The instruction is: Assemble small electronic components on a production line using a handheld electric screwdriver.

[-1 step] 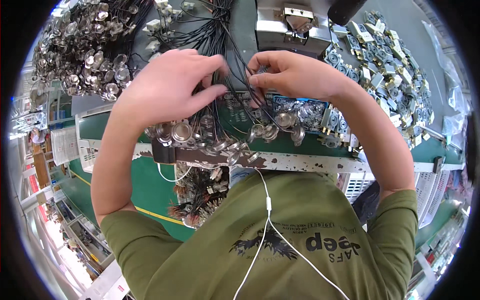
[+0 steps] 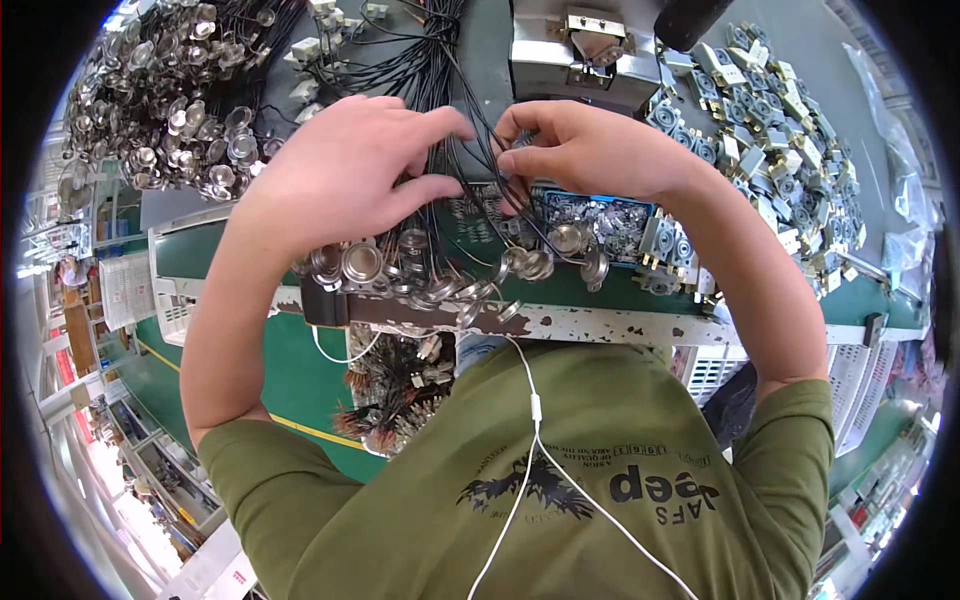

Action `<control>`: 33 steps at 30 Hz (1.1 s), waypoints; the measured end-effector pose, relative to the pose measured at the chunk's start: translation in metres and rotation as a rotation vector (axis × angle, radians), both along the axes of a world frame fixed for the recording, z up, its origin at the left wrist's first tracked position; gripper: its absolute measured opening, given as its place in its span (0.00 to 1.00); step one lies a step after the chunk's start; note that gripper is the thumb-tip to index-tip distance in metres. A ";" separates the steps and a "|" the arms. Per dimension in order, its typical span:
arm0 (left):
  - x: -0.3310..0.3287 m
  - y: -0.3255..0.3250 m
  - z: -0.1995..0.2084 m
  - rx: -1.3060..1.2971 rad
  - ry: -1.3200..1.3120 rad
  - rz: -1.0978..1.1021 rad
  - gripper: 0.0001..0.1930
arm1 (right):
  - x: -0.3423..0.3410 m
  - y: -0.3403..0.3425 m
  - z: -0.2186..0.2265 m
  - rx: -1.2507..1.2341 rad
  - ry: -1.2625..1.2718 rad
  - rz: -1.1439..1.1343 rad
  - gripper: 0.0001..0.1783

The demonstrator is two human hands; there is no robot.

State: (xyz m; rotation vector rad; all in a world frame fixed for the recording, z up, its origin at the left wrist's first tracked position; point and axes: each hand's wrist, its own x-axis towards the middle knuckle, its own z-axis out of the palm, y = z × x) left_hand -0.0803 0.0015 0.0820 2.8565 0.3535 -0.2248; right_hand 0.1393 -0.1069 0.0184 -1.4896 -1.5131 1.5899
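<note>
A thick bundle of black wires (image 2: pixel 435 70) runs down the bench between my hands. Round metal cups (image 2: pixel 362 263) hang at the wires' near ends, along the bench's front edge. My left hand (image 2: pixel 340 170) is at the bundle's left side, thumb and forefinger apart with wires passing between or behind them. On the other side, my right hand (image 2: pixel 600 150) is pinched, thumb against fingers, on one or more of the black wires. Its fingertips are partly hidden. Just below it lies a blue-rimmed tray (image 2: pixel 600 199) of small metal pieces.
A metal fixture (image 2: pixel 540 68) stands behind my right hand, beside a dark cylinder (image 2: pixel 690 22). Grey-and-white switch-like parts (image 2: pixel 775 150) are heaped at right. More wired metal cups (image 2: pixel 165 100) pile up at far left. A worn metal bench edge (image 2: pixel 600 325) runs before me.
My left hand has shifted slightly right, its fingertips further across the wire bundle. My right hand stays almost in place. A few hanging cups have swung slightly.
</note>
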 end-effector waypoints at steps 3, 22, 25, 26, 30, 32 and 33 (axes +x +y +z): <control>0.005 -0.006 -0.012 0.109 -0.096 -0.068 0.20 | 0.006 -0.003 -0.009 0.127 -0.078 0.044 0.13; 0.020 -0.012 -0.039 0.178 -0.036 -0.341 0.08 | 0.005 -0.023 -0.002 0.187 -0.254 -0.084 0.14; 0.014 -0.010 -0.038 0.122 -0.125 -0.330 0.06 | 0.006 -0.024 -0.002 0.137 -0.146 -0.090 0.15; 0.012 -0.010 -0.039 0.079 -0.171 -0.308 0.06 | 0.007 -0.025 -0.002 0.148 -0.147 -0.096 0.15; 0.007 -0.007 -0.034 -0.014 -0.168 -0.263 0.06 | 0.009 -0.027 0.002 0.127 -0.111 -0.046 0.15; 0.008 -0.007 -0.032 -0.056 -0.120 -0.249 0.06 | 0.008 -0.026 0.002 0.130 -0.139 -0.045 0.14; 0.010 -0.007 -0.031 -0.074 -0.124 -0.235 0.06 | 0.009 -0.027 0.001 0.123 -0.138 -0.046 0.14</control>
